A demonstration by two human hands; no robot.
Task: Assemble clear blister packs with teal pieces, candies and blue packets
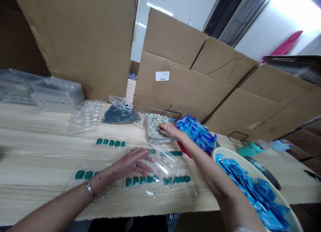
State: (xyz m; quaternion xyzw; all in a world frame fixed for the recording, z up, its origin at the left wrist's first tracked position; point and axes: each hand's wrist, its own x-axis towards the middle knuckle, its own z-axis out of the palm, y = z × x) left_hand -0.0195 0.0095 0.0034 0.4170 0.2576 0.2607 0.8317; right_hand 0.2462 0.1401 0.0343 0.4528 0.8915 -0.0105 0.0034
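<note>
Reaching with the right hand into the clear tub of small pieces, grip unclear, with the left hand open, near and left of it, beside a clear tray.

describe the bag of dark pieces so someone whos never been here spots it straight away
Find the brown cardboard standing along the back of the wooden table. Near its foot, between the flat clear trays and the clear box of small pale pieces, sits the bag. Unlike those stiff neighbours, it is loose, crinkled see-through plastic with a dark heap inside.
</note>
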